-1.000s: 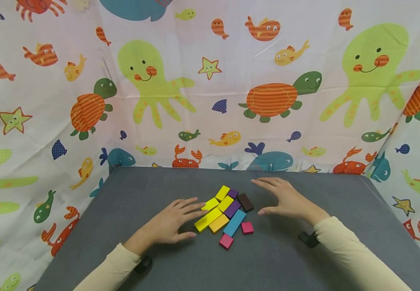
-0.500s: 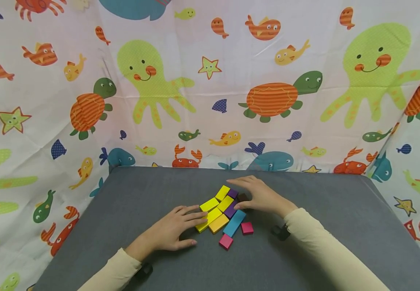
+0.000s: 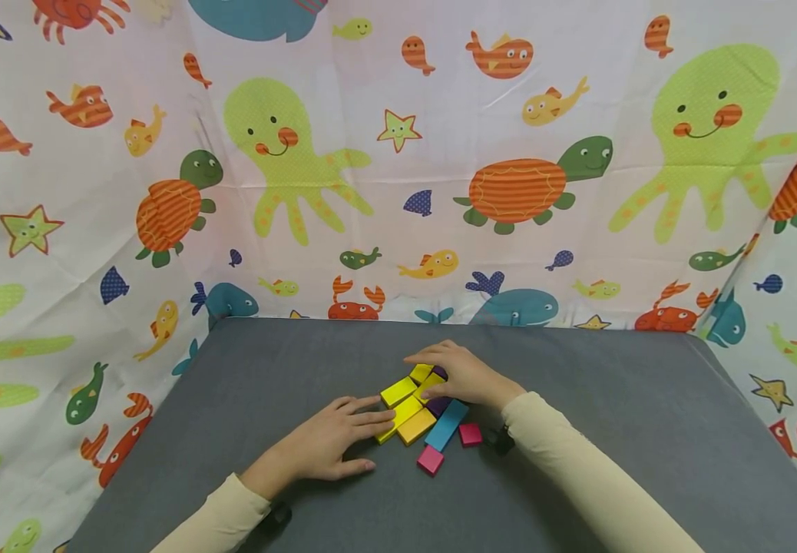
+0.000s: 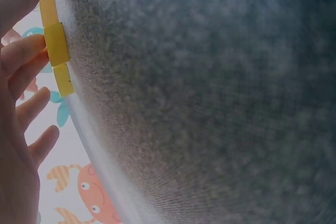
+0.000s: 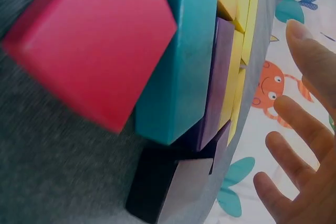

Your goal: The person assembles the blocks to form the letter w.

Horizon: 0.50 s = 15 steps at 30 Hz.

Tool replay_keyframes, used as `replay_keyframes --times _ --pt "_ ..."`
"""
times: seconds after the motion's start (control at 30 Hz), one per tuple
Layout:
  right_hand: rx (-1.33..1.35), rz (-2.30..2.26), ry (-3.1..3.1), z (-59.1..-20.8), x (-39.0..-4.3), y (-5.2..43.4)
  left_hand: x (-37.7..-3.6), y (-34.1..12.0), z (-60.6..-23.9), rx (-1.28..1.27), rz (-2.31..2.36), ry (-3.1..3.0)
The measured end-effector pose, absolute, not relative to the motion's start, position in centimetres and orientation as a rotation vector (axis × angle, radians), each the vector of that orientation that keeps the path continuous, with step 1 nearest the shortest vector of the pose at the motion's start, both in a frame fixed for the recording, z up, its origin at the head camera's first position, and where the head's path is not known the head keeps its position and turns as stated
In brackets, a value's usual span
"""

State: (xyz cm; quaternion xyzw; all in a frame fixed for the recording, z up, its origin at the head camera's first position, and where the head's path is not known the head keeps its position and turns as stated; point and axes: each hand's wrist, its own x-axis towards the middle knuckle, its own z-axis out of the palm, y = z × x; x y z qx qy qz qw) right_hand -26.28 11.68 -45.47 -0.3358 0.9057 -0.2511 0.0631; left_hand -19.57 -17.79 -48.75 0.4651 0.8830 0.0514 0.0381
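Observation:
A cluster of flat coloured blocks lies mid-table: yellow blocks (image 3: 398,391), an orange-yellow one (image 3: 415,425), a blue bar (image 3: 446,425), a purple piece (image 3: 438,405) and two pink squares (image 3: 470,435) (image 3: 430,459). My left hand (image 3: 371,418) lies flat on the table, straight fingers touching the long yellow block (image 3: 398,415). My right hand (image 3: 433,365) rests over the far end of the cluster and hides the blocks there. In the right wrist view its spread fingers (image 5: 299,129) hover beside a pink block (image 5: 94,45), the blue bar (image 5: 181,61) and a dark brown block (image 5: 157,187). In the left wrist view yellow blocks (image 4: 55,43) sit at the fingers (image 4: 23,51).
The grey table (image 3: 613,430) is walled on three sides by a sea-animal printed cloth (image 3: 398,153). Bare grey surface lies to the left and right of the blocks.
My right hand has swept left from beside the cluster onto its far end, covering the brown block. My left hand has slid slightly forward against the yellow blocks.

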Motion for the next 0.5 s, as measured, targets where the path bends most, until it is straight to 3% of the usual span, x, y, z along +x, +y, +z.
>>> replay_keyframes --times 0.5 --pt "-1.005 -0.727 2.725 -46.7 -27.1 10.3 -18.6 -17.9 -47.9 1.397 0.121 2.698"
